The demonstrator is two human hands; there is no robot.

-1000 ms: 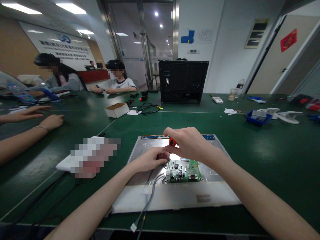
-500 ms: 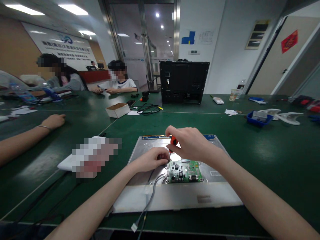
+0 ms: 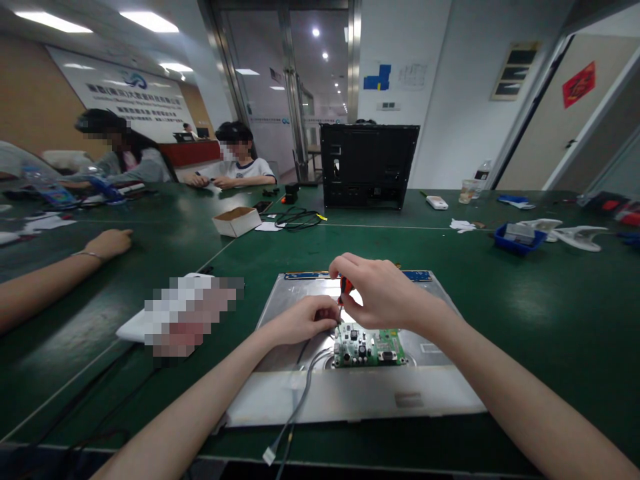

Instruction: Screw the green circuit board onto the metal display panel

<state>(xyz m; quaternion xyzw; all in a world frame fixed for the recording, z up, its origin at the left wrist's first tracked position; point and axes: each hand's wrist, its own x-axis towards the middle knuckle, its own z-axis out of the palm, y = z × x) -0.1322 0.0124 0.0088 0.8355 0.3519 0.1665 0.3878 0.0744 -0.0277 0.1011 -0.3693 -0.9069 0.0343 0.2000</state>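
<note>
A flat metal-backed display panel (image 3: pixel 350 393) lies on the table in front of me, with a green circuit board (image 3: pixel 370 347) on its middle. My right hand (image 3: pixel 375 287) is closed around a red and black screwdriver (image 3: pixel 345 287), held upright with its shaft pointing down at the board's upper left corner. Close to that tip, my left hand (image 3: pixel 313 315) has its fingers pinched together; what they hold, if anything, is hidden. Grey cables (image 3: pixel 307 387) run from the board's left side toward the table edge and end in a white connector (image 3: pixel 269 455).
Beyond the panel stand a black monitor housing (image 3: pixel 370 167), an open cardboard box (image 3: pixel 237 221) and a coiled black cable (image 3: pixel 300 219). To the right is a blue tray (image 3: pixel 519 239). Another person's arm (image 3: pixel 55 280) rests at left, near a white object (image 3: pixel 135 323). Other people sit across the table.
My right hand has shifted and turned slightly around the screwdriver handle, its fingers now lower over the board. My left hand stays in place.
</note>
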